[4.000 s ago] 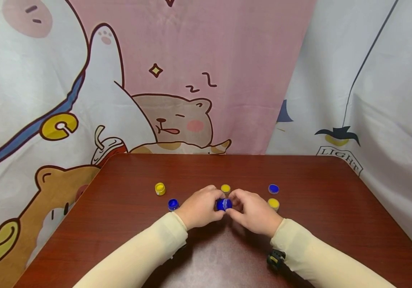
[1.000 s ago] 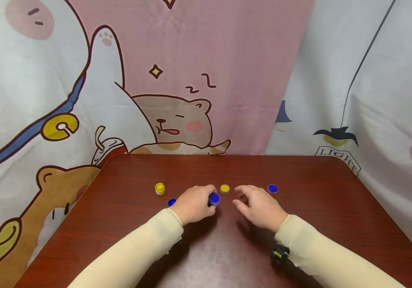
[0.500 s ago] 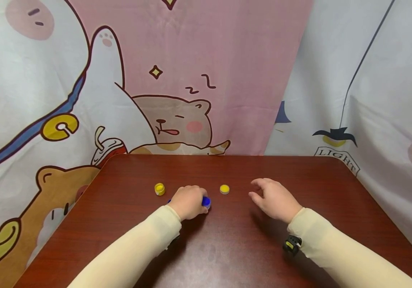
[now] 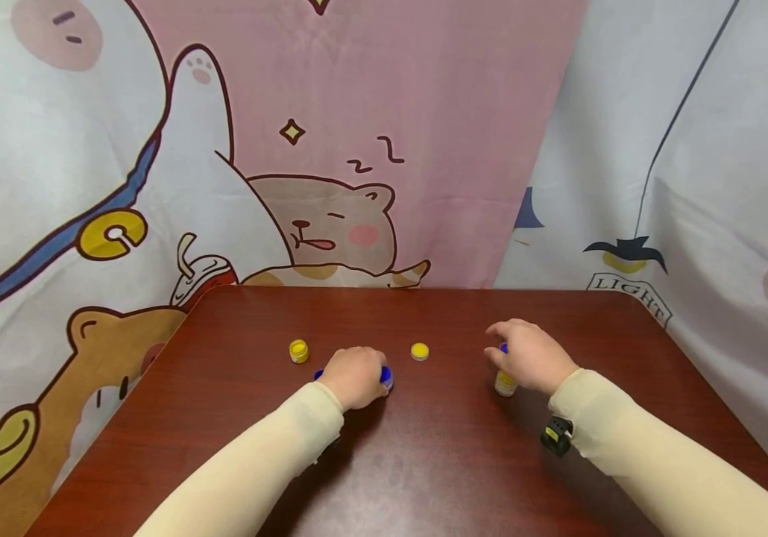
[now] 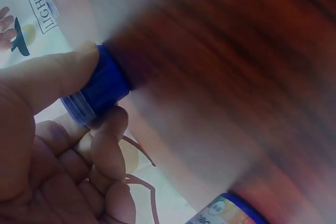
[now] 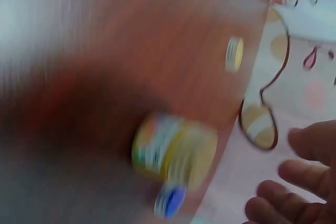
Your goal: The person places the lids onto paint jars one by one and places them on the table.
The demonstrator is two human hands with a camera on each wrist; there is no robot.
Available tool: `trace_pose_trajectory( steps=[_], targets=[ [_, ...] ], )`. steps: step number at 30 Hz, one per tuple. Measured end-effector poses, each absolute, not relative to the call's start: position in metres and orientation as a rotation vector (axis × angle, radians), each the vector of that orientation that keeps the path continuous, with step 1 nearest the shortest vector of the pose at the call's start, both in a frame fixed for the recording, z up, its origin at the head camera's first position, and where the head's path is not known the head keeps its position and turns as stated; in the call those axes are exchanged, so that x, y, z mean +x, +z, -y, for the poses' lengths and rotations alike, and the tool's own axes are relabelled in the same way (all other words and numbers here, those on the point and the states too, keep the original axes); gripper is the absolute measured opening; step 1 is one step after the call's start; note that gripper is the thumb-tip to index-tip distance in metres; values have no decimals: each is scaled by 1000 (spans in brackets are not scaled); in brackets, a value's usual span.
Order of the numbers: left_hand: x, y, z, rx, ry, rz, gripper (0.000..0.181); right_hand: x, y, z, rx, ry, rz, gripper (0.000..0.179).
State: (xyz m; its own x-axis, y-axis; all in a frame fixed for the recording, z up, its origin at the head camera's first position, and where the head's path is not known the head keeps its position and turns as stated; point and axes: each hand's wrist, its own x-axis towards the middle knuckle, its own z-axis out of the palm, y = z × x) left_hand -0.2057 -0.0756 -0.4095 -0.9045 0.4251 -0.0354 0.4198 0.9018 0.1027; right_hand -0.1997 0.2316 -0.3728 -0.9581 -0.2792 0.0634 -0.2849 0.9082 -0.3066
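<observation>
My left hand grips a small blue paint jar between thumb and fingers, low over the table; its clear-edged lid faces up. Just left of that hand, partly hidden by it, stands another blue paint jar, whose label shows in the left wrist view. My right hand reaches over the right side with its fingers apart and nothing in them. Below it are a lidded yellow paint jar and a loose blue lid, both partly covered by the hand in the head view.
An uncovered yellow paint jar stands at the back left of the brown table. Behind the middle lies a yellow lid. A cartoon-printed curtain hangs right behind the table's far edge.
Both hands were on the blue jar at first. The left hand has carried it left and lower, while the right hand has let go and moved right, over the yellow jar and blue lid.
</observation>
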Motion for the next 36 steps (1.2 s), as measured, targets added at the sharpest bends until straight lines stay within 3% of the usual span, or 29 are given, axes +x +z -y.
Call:
trace_pose_trajectory(
  steps=[14,31,36],
  targets=[
    [-204,-408,73,660,58,-3031,31,-252,-397,-263,511,192,3315,49],
    [-205,-405,73,684,17,-3004,35,-271,-413,-263,612,13,3270,22],
    [-208,-403,73,737,-32,-2978,38,-275,-410,-263,636,-6,3262,21]
  ],
)
